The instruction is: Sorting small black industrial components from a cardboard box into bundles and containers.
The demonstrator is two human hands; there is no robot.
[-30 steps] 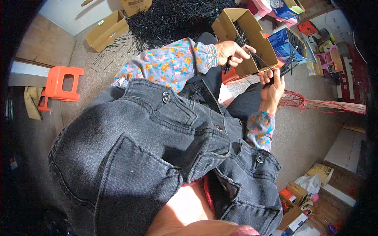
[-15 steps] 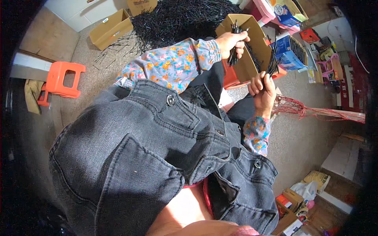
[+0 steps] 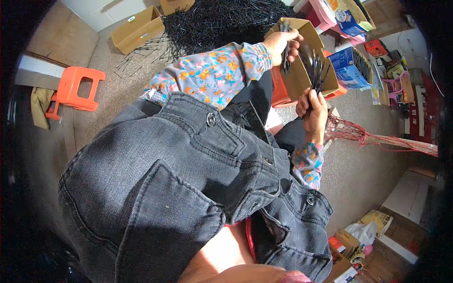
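My left hand [image 3: 281, 45] is closed round a bundle of thin black strips [image 3: 285, 66], held upright over the far left part of an open cardboard box [image 3: 309, 35]. Lower and to the right, my right hand [image 3: 313, 112] grips a second bundle of thin black strips [image 3: 320, 81]. Its free ends spread like a fan above the box's near right side. The strips in both hands are partly blurred, and my fingers hide where they are gripped. More black strips show inside the box, which rests on something orange [image 3: 279, 89].
Behind the box lies a large heap of black strips [image 3: 226, 23]. A cardboard carton [image 3: 137, 32] stands left of it, with loose strips on the floor. An orange stool [image 3: 81, 89] is at far left. Right are a blue box of strips [image 3: 349, 70] and red netting on a pole [image 3: 363, 134].
My left hand has moved slightly up and right with its bundle. The bundle in my right hand has swung left over the box, and its ends are spread wider.
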